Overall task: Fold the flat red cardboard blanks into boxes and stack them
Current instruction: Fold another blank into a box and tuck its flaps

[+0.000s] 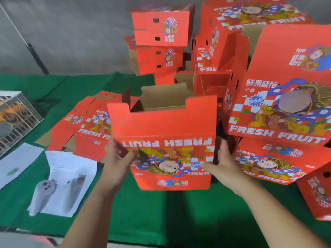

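Observation:
A half-formed red "FRESH FRUIT" box (163, 129) is held up over the green table, its top flaps open and the brown inside showing. My left hand (118, 158) grips its left side, thumb on the printed front. My right hand (221, 163) grips its right side, thumb on the front too. A pile of flat red blanks (86, 122) lies on the table behind and to the left. Folded red boxes (161, 27) are stacked at the back, and more folded boxes (279, 104) are piled on the right.
The table is covered in green cloth (179, 212). White paper sheets (69, 169) lie at the left with two grey controllers (43, 192) on them. A wire crate (16, 119) stands at the far left edge. A grey wall is behind.

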